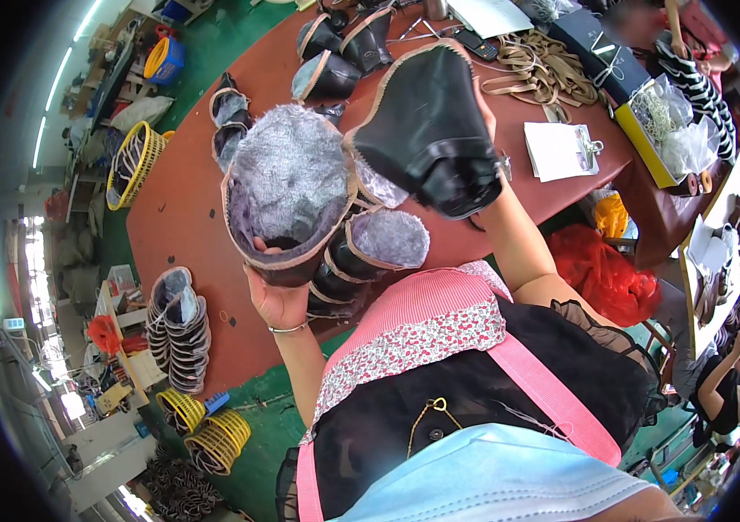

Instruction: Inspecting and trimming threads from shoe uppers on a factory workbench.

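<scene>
My left hand (pixel 278 302) grips the lower rim of a black leather shoe upper (pixel 290 178), its grey fluffy lining facing up and fingertips inside the opening. In my right hand (pixel 486 111) is a second black shoe upper (pixel 426 109), smooth outer side showing, with a pale brown edge. That upper covers most of the right hand; only some fingers show along its right side. Both pieces are raised over the table side by side, their edges close together. Below them a stack of fur-lined uppers (pixel 387 239) lies near the table's front edge.
On the red-brown table (pixel 187 217) stand more uppers (pixel 326 76) at the back and a nested row of uppers (pixel 180 326) at left. At right lie tan straps (pixel 548 70), a clipboard (pixel 557 152) and a yellow-edged box (pixel 648 143). Yellow baskets (pixel 139 165) stand beyond the left edge.
</scene>
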A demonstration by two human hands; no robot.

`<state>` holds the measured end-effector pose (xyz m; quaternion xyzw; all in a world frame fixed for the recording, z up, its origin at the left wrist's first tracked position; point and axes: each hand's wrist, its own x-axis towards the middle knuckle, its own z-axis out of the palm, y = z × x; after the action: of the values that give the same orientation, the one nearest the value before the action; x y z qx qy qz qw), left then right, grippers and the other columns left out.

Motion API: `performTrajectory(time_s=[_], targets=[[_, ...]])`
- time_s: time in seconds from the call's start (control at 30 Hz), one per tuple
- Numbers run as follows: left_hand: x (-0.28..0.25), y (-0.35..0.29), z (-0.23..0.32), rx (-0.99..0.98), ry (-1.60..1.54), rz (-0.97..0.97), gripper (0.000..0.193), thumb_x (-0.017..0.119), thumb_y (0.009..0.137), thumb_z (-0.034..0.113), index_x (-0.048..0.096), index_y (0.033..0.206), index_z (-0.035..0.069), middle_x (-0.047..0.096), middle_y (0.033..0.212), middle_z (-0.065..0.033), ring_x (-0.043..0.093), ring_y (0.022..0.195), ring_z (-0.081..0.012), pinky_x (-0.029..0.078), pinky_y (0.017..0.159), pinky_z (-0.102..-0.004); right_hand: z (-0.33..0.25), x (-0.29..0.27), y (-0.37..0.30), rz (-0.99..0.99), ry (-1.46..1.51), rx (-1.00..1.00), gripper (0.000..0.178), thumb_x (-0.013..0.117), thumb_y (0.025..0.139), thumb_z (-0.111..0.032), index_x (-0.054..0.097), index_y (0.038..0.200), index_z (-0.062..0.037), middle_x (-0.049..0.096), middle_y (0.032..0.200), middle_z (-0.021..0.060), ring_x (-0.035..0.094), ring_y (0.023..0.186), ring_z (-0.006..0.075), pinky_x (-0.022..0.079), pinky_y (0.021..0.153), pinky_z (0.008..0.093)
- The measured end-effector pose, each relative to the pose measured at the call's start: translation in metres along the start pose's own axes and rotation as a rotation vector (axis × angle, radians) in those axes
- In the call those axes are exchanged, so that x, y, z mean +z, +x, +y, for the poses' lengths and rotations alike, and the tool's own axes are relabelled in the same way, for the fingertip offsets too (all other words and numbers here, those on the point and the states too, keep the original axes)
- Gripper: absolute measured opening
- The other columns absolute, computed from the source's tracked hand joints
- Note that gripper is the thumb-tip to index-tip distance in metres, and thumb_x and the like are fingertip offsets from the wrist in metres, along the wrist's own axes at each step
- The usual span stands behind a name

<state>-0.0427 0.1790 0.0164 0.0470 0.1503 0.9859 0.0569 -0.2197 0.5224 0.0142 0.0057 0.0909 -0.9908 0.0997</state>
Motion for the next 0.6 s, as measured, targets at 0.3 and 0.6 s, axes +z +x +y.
performTrajectory(time_s=[0.3,0.6], targets=[[0.042,0.020,-0.022,0.184,0.838,0.341,0.050,0.059,0.097,0.007,0.046,0.145,-0.002,0.055,0.143,-0.0136,0.054,0.131,-0.0286,0.040,0.113,-0.0456,-0.026,-0.055,0.011,0.055,-0.138,0.038,0.059,0.045,0.103,-0.055,0.056,0.135,-0.0058,0.065,0.126,0.0139,0.066,0.112,0.0299,0.055,0.096,0.0451],[0.055,0.036,-0.059,-0.044,1.205,0.261,0.042,0.077,0.082,-0.005,0.065,0.122,-0.005,0.070,0.114,-0.0067,0.065,0.101,-0.0138,0.051,0.092,-0.0282,0.037,-0.029,-0.001,0.321,-0.458,0.035,0.043,0.055,0.104,-0.036,0.058,0.124,0.0027,0.069,0.113,0.0125,0.070,0.092,0.0242,0.059,0.085,0.0374]])
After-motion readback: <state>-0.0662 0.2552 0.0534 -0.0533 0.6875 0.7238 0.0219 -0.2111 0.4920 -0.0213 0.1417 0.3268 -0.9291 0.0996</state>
